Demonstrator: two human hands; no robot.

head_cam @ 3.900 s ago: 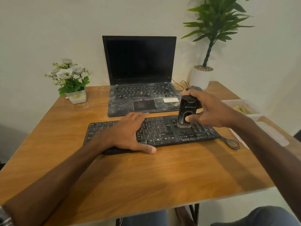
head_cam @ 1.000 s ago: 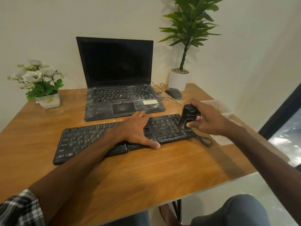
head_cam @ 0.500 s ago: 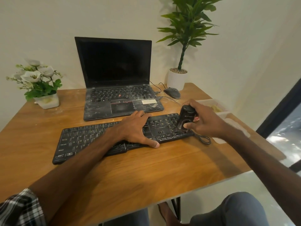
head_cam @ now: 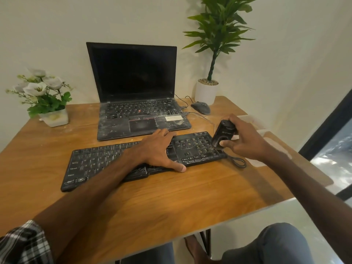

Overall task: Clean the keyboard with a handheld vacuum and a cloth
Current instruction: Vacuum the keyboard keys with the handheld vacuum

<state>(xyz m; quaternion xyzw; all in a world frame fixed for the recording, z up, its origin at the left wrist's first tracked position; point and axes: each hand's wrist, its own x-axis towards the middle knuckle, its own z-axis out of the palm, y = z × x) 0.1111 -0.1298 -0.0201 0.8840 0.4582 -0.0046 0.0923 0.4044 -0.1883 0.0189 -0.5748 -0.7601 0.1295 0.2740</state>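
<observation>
Lying flat, fingers straight, the left hand (head_cam: pixel 159 149) presses the black keyboard (head_cam: pixel 106 159) mid-length on the wooden table (head_cam: pixel 171 202). Right hand (head_cam: pixel 242 141) grips the black handheld vacuum (head_cam: pixel 222 135), tilted, nozzle on the keyboard's right-end keys.

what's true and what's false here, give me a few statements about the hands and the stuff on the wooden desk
1. The left hand rests on the long black keyboard. True.
2. The right hand grips the small black handheld vacuum. True.
3. The vacuum is at the keyboard's left end. False: its right end.
4. The dusty black laptop stands open behind the keyboard. True.
5. Its screen is lit. False: it is dark.
</observation>
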